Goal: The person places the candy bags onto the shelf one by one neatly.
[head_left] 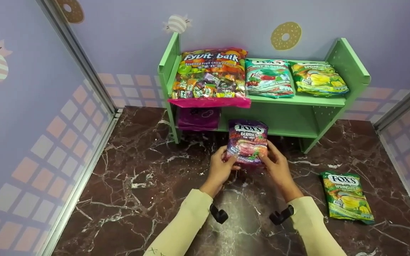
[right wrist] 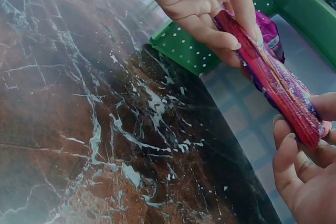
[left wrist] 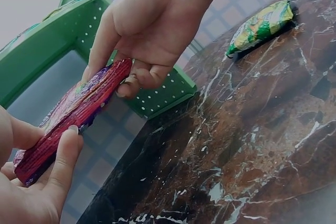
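Both hands grip a purple bag of Fox's Berries candy (head_left: 248, 144) by its two sides, in front of the lower shelf of a green rack (head_left: 276, 119). The left hand (head_left: 221, 167) pinches the bag's left edge, thumb on the front. On the opposite edge, the right hand (head_left: 278, 167) holds it the same way. In the left wrist view the pink crimped end of the candy bag (left wrist: 73, 124) faces the camera, with fingers above and below it. The right wrist view shows that same bag (right wrist: 273, 80) held clear of the marble table.
On the top shelf lie a Fyvit baik candy bag (head_left: 210, 76), a teal Fox's bag (head_left: 269, 78) and a green-yellow one (head_left: 319, 79). A purple packet (head_left: 198, 118) lies on the lower shelf, left. Another green Fox's bag (head_left: 348, 197) rests on the marble table (head_left: 137, 199), right.
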`<state>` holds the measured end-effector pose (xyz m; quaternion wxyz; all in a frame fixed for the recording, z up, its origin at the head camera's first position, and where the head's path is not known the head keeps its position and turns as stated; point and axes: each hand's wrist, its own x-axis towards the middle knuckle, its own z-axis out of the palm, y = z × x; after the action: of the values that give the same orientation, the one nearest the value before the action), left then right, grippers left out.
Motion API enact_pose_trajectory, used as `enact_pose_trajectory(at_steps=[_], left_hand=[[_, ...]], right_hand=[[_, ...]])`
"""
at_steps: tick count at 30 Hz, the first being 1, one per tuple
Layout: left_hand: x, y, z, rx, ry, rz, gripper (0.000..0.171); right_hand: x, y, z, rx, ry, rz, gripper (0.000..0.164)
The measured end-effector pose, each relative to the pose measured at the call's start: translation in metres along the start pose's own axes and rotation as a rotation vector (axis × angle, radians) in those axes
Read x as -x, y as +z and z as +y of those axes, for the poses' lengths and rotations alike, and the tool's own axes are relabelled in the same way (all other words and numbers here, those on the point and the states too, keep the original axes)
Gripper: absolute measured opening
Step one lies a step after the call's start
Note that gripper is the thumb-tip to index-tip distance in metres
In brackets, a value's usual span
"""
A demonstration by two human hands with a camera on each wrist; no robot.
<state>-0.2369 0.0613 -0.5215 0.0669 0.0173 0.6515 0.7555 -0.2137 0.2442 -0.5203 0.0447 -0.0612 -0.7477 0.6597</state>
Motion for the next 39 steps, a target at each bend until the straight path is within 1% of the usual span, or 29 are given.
enact_pose_trajectory(at_steps=[3, 6, 9, 12, 16, 19, 25, 28, 30, 33, 36, 39], left_hand=[[-0.002, 0.001, 0.001, 0.022, -0.006, 0.006, 0.039], [-0.004, 0.001, 0.003, 0.044, -0.008, 0.014, 0.04], [-0.004, 0.001, 0.004, 0.062, -0.007, 0.024, 0.042], [-0.002, 0.0, 0.005, 0.08, 0.002, 0.026, 0.05], [0.002, -0.002, 0.005, 0.098, 0.011, 0.001, 0.061], [0.005, -0.004, 0.005, 0.074, 0.019, -0.011, 0.065], [0.009, -0.011, 0.005, 0.008, 0.02, -0.001, 0.063], [0.011, -0.012, 0.005, -0.022, 0.025, 0.004, 0.06], [0.014, -0.013, 0.006, -0.027, 0.028, 0.012, 0.058], [0.018, -0.013, 0.005, -0.016, 0.033, 0.012, 0.057], [0.021, -0.013, 0.003, 0.028, 0.041, 0.011, 0.057], [0.023, -0.014, 0.002, 0.083, 0.055, 0.007, 0.057]], right_hand=[[0.0, 0.001, 0.0, -0.07, 0.008, -0.002, 0.058], [0.002, 0.002, 0.0, -0.134, -0.006, -0.02, 0.065], [0.003, 0.002, 0.002, -0.147, -0.026, -0.046, 0.074], [0.003, 0.003, 0.004, -0.13, -0.038, -0.046, 0.077], [0.002, 0.006, 0.004, -0.103, -0.051, -0.008, 0.074], [0.001, 0.009, 0.003, -0.098, -0.054, 0.022, 0.072], [-0.001, 0.013, 0.001, -0.076, -0.024, 0.057, 0.07], [-0.002, 0.015, 0.001, -0.079, -0.022, 0.098, 0.066], [-0.002, 0.017, 0.001, -0.098, -0.027, 0.134, 0.063], [0.002, 0.021, -0.003, -0.169, -0.024, 0.183, 0.058], [0.003, 0.027, -0.002, -0.252, -0.028, 0.232, 0.056], [0.003, 0.032, 0.002, -0.267, -0.046, 0.296, 0.053]])
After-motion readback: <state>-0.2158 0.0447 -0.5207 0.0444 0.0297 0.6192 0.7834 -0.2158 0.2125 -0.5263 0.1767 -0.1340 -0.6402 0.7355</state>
